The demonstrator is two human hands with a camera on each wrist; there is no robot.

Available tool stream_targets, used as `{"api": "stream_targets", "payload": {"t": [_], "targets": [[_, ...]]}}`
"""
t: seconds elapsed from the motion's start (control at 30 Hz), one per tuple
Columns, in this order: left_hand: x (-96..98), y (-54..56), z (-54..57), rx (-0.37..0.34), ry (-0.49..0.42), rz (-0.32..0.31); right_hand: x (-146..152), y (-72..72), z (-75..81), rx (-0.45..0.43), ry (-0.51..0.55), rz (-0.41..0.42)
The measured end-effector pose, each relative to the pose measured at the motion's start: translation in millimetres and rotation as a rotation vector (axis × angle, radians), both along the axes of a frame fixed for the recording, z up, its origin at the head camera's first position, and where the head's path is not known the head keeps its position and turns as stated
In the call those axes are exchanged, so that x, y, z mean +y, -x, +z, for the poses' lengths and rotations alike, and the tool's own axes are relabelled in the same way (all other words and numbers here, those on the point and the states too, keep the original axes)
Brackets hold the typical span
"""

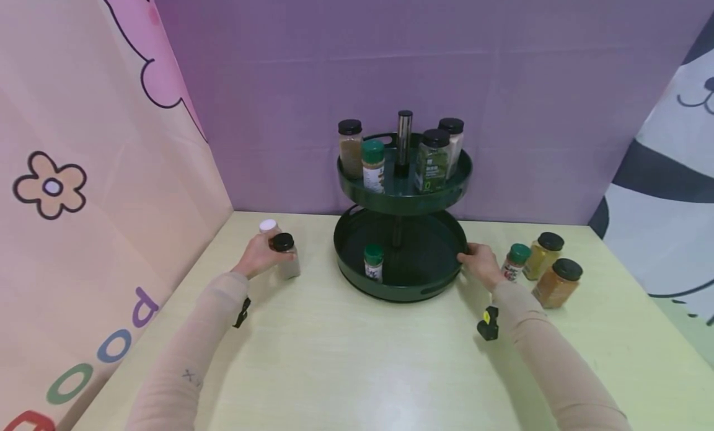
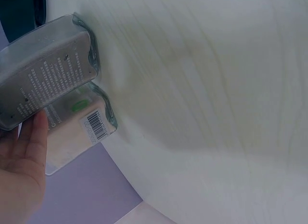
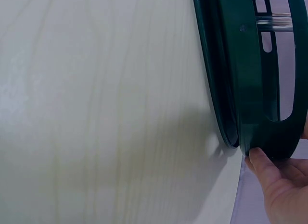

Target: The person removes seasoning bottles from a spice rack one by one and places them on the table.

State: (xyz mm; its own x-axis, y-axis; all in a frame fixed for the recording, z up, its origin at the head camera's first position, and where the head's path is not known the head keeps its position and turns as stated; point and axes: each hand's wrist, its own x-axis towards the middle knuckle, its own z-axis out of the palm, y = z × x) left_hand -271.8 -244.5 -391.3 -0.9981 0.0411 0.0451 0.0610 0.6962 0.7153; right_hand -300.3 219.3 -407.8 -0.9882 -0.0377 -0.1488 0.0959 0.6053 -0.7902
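On the left side of the table my left hand (image 1: pixel 264 255) grips a clear spice jar with a black cap (image 1: pixel 289 266). In the left wrist view this jar (image 2: pixel 53 65) has greyish contents and lines of small print. Just behind it stands a white-capped jar (image 1: pixel 268 225), whose barcode label (image 2: pixel 95 125) faces that camera. My right hand (image 1: pixel 482 262) holds the right rim of the lower tier of a dark green two-tier turntable rack (image 1: pixel 357 283), thumb and fingers on its wall (image 3: pixel 269 137). A small green-capped shaker (image 1: pixel 374 263) stands on that lower tier.
The upper tier (image 1: pixel 385 203) carries several jars, among them a green-capped shaker (image 1: pixel 373 167) and a jar of green herbs (image 1: pixel 432 164). Right of my right hand stand a green-capped shaker (image 1: pixel 514 262), a yellow spice jar (image 1: pixel 542 257) and an orange spice jar (image 1: pixel 558 285).
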Motion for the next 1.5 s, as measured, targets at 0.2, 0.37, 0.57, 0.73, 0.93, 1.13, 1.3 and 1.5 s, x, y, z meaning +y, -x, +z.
{"api": "stream_targets", "payload": {"t": [0.2, 0.37, 0.57, 0.73, 0.93, 1.13, 1.3, 1.5], "targets": [[-1.3, 1.0, -1.5, 0.004, -0.006, 0.004, 1, 0.4, -0.2, 0.009, -0.004, -0.006], [-2.6, 1.6, -3.2, 0.004, -0.013, 0.0, 0, 0.3, -0.5, 0.0, -0.007, -0.008], [-4.3, 2.6, -6.0, 0.001, -0.028, -0.002, 1, -0.6, -0.8, 0.01, -0.01, -0.001], [-5.8, 3.7, -10.2, -0.018, -0.056, -0.003, 1, -2.3, 0.0, -0.001, -0.003, -0.004], [-6.5, 1.6, -10.3, -0.021, -0.059, -0.013, 0, -2.7, 1.0, -0.021, 0.012, -0.008], [-7.1, 1.1, -10.9, -0.022, -0.061, -0.031, -1, -2.4, 0.6, -0.017, 0.0, -0.01], [-7.0, -1.1, -7.7, -0.03, -0.077, -0.032, -1, -2.9, -0.2, -0.004, -0.003, -0.001], [-6.4, -4.0, 4.5, -0.03, -0.103, -0.02, 0, -2.7, -0.1, -0.003, -0.003, -0.003]]}}
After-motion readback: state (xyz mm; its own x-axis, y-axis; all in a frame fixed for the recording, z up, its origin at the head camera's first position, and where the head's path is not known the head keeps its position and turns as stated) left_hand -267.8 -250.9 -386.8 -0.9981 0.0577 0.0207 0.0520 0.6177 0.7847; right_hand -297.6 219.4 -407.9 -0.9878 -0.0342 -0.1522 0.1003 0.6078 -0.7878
